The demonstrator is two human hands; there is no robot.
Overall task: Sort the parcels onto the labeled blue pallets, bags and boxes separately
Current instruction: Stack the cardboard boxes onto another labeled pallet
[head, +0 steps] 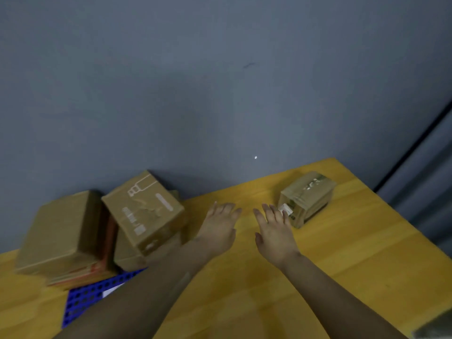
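Two flat hands stretch over the yellow counter (342, 260): our left hand (218, 232) and right hand (274, 233) both have straight fingers and hold nothing. The right hand lies just beside the small brown box (308, 197) on the counter's far right; we cannot tell whether they touch. At left, stacked boxes (61, 231) crowd the blue pallet (88, 299), with one tilted box (144, 211) leaning on top

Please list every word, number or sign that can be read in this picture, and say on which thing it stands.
No text here can be read with certainty.
Tilted box: white print and a drawing on its top, too blurred to read.
Small box: white sticker at its near corner, too small to read.
Blue pallet: white label, mostly hidden, unreadable.
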